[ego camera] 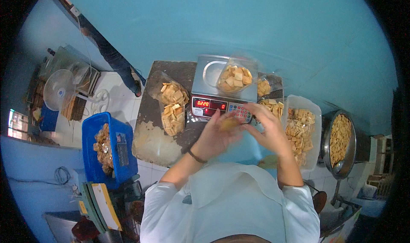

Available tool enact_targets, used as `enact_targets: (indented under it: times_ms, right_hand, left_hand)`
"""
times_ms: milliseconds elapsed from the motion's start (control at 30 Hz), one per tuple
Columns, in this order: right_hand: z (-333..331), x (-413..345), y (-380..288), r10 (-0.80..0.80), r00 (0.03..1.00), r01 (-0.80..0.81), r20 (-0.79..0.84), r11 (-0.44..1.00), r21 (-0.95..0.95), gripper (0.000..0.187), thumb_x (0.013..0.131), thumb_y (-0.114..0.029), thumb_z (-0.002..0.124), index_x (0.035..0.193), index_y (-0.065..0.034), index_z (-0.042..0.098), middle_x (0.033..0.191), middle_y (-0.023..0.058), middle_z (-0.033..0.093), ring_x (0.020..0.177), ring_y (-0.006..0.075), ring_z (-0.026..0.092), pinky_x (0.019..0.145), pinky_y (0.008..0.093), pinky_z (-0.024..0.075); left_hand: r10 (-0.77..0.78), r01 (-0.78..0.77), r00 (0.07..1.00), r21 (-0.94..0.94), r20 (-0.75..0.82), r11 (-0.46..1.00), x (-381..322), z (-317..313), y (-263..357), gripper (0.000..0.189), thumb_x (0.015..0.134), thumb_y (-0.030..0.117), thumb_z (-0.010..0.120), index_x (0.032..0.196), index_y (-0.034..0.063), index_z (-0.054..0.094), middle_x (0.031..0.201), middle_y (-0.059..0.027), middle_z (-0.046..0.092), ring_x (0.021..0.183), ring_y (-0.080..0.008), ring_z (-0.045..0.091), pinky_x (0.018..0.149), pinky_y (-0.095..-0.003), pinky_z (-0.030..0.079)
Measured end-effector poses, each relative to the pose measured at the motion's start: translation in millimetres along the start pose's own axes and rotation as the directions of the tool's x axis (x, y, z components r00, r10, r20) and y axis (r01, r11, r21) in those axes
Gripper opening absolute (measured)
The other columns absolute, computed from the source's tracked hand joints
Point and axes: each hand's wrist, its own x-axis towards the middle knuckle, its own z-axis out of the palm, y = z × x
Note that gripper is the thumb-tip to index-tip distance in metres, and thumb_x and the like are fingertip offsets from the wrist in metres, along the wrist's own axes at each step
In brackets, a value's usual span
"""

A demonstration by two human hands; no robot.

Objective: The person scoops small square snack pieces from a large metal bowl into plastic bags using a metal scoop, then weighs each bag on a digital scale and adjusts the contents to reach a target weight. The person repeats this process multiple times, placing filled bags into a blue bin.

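Note:
A clear plastic bag of square crackers (235,78) sits on the steel pan of a digital scale (208,105), whose red display is lit. In front of the scale my left hand (216,135) is blurred, with a small yellowish-brown thing (231,123) at its palm; whether it grips this is unclear. My right hand (267,127) is just to the right, fingers apart, near the keypad. More filled bags (174,110) lie left of the scale, and another bag (264,87) lies at its right.
A translucent plastic bin of crackers (315,130) and a large metal bowl of crackers (354,146) are at the right. On the left are a blue plastic bin (123,146) with bagged food and a white fan (61,90). Another person's leg (112,54) shows beyond the table.

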Motion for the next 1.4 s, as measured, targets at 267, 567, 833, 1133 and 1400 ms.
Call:
enact_targets:
  times_ms: [267, 567, 833, 1133, 1400]
  right_hand:
    - [-2, -3, 14, 0.047, 0.999, -0.047, 0.004, 0.999, 0.010, 0.039, 0.086, -0.018, 0.071, 0.122, -0.0059, 0.062, 0.124, 0.0160, 0.061, 0.111, 0.0362, 0.061, 0.091, 0.0416, 0.0507]
    - [-70, -117, 124, 0.394, 0.844, -0.478, -0.364, 0.861, -0.176, 0.031, 0.090, -0.016, 0.066, 0.117, -0.0023, 0.064, 0.114, 0.0174, 0.066, 0.096, 0.0306, 0.066, 0.080, 0.0383, 0.0529]
    - [-82, -292, 291, 0.866, 0.348, -0.937, -0.359, 0.313, -0.153, 0.030, 0.088, -0.021, 0.066, 0.109, -0.0001, 0.065, 0.104, 0.0256, 0.067, 0.098, 0.0424, 0.064, 0.083, 0.0467, 0.0515]
    - [-70, -273, 418, 0.665, 0.429, -0.897, -0.611, 0.230, -0.379, 0.034, 0.087, -0.030, 0.066, 0.109, -0.0039, 0.068, 0.101, 0.0219, 0.068, 0.099, 0.0407, 0.064, 0.087, 0.0489, 0.0503]
    - [-96, -233, 375, 0.482, 0.802, -0.598, -0.353, 0.637, -0.487, 0.017, 0.086, -0.023, 0.066, 0.091, -0.0077, 0.071, 0.099, 0.0100, 0.068, 0.098, 0.0329, 0.063, 0.087, 0.0472, 0.0452]
  left_hand:
    - [0.912, -0.148, 0.254, 0.945, 0.322, -0.293, -28, -24, 203, 0.024, 0.099, 0.026, 0.058, 0.103, 0.0028, 0.061, 0.094, -0.0110, 0.065, 0.078, -0.0214, 0.062, 0.071, -0.0316, 0.050]
    - [0.816, 0.334, 0.556, 0.856, 0.160, -0.395, -20, -46, 203, 0.055, 0.103, 0.038, 0.047, 0.138, -0.0043, 0.048, 0.134, -0.0239, 0.056, 0.125, -0.0331, 0.054, 0.104, -0.0381, 0.041]
    - [0.607, -0.010, 0.622, 0.780, 0.495, -0.626, -15, 33, 100, 0.027, 0.098, 0.011, 0.055, 0.122, -0.0007, 0.061, 0.131, -0.0167, 0.059, 0.118, -0.0262, 0.057, 0.095, -0.0343, 0.046]
    - [0.566, -0.005, 0.712, 0.809, 0.415, -0.587, 47, 87, 19, 0.020, 0.093, 0.004, 0.062, 0.111, 0.0002, 0.068, 0.131, -0.0147, 0.058, 0.109, -0.0219, 0.061, 0.082, -0.0298, 0.052]
    - [0.406, -0.022, 0.723, 0.607, 0.559, -0.795, 107, 117, 3, 0.034, 0.089, 0.007, 0.067, 0.123, 0.0036, 0.063, 0.138, -0.0148, 0.053, 0.088, -0.0172, 0.066, 0.070, -0.0282, 0.055]
